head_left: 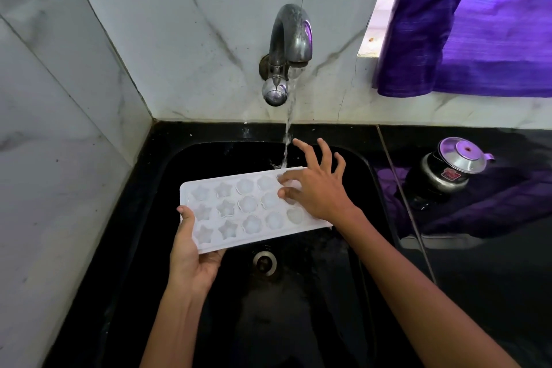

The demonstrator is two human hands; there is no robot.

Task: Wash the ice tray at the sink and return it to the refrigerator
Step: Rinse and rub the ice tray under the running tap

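Observation:
A white ice tray [239,212] with star and round moulds is held level over the black sink [328,293]. My left hand [191,254] grips its near left corner, thumb on the rim and fingers underneath. My right hand [316,185] rests on the tray's far right end, fingers spread, thumb and forefinger pressing into the moulds. Water runs from the metal tap [286,51] and lands on the tray's far edge just left of my right hand.
The drain [264,261] lies below the tray. A small steel pressure cooker [448,167] stands on the black counter at the right. A purple curtain [466,24] hangs at the window. White marble tile walls close in the left side and back.

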